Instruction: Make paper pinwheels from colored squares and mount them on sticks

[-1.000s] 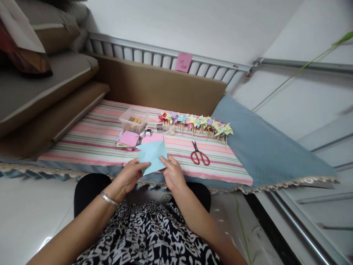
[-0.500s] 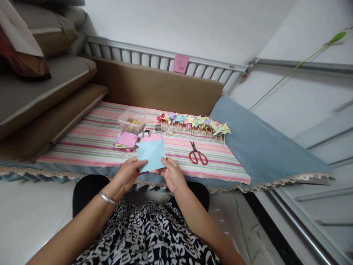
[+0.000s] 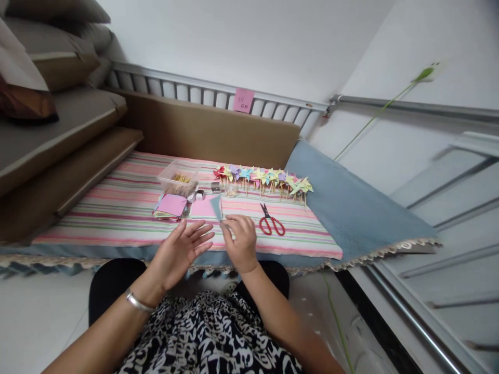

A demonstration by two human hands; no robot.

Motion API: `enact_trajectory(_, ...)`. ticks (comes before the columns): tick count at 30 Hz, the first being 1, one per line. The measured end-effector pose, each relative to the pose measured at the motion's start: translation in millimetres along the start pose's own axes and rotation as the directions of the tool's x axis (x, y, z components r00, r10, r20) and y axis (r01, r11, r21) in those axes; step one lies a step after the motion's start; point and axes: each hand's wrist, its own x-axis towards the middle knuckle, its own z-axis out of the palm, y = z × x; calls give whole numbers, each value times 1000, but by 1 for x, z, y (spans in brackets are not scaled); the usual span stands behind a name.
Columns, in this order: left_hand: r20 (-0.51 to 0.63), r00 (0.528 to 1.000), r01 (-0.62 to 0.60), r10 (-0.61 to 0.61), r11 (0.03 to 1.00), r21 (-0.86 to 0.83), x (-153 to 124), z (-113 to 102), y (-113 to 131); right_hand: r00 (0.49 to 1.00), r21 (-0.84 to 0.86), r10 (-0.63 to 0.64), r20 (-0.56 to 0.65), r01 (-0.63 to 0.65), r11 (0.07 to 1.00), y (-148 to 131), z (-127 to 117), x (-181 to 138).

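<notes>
Pinched between the fingers of my right hand [image 3: 240, 240] is a blue sheet of paper [image 3: 216, 206], turned nearly edge-on so only a narrow wedge of it shows. My left hand [image 3: 185, 250] is open, palm up, fingers spread, holding nothing, a little left of the paper. Behind the sheet a pink sheet of paper [image 3: 200, 208] lies on the striped cloth [image 3: 128, 208]. To its left sits a stack of coloured paper [image 3: 171, 205], pink on top. Red-handled scissors [image 3: 272, 223] rest to the right of my right hand, blades pointing away.
A clear plastic box [image 3: 167, 179] with small wooden pieces stands behind the paper stack. A row of paper pinwheels [image 3: 265, 179] on sticks lies at the back. Beside them are a small metal item [image 3: 215, 187] and a small clear container [image 3: 231, 190]. Cushions [image 3: 58, 124] are piled at left.
The blue paper was held flat in both hands; my left hand has let go and opened. My right hand has turned the sheet nearly edge-on. The whole view has shifted slightly.
</notes>
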Motion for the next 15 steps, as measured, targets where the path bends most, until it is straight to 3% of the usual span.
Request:
enact_trajectory(2,38,999,-1,4,998,-67,-2,5,3,988,-23,-148,45,149,989,-5,3,-7)
enact_trajectory(4,9,1000,-14,15,997,-69,-2,6,5,974,-14,-216,68,218,976,-7,5,-14)
enact_trajectory(9,-134,991,-19,22,1000,24,5,-4,0,964,59,-230,135,224,973,-7,2,-19)
enact_trajectory(12,-186,980,-68,78,996,61,8,-6,-4,985,163,-134,111,115,980,-8,1,-17)
enact_trajectory(14,-195,975,-99,107,994,51,9,-6,-4,992,302,66,107,-95,949,-9,2,-16)
enact_trajectory(15,-200,973,-111,117,993,39,9,-6,-4,969,399,210,127,-244,884,-10,3,-17)
